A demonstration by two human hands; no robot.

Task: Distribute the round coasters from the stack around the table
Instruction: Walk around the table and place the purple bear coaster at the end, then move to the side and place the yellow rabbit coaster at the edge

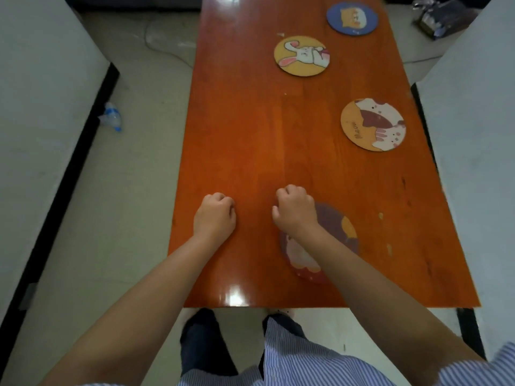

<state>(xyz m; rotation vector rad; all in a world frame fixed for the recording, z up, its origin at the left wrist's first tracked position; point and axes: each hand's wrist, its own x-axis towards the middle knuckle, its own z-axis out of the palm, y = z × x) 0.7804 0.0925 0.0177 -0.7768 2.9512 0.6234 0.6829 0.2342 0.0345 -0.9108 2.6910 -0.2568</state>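
Note:
Round coasters lie flat on the orange wooden table [250,129]. A blue one [352,18] sits at the far right, a yellow rabbit one [302,56] nearer the middle, and an orange cat one [373,124] by the right edge. A purple coaster [334,224] lies close to the near edge, partly hidden under my right forearm. My right hand [294,211] rests as a fist just left of it, fingers curled with nothing in them. My left hand [214,215] is also a fist on the table near the left edge, holding nothing.
White furniture with dark edges flanks the table on the left [41,107] and right [473,107]. A crumpled plastic bottle [111,117] lies on the floor at the left. A bag of items [437,18] sits on the floor at the far right.

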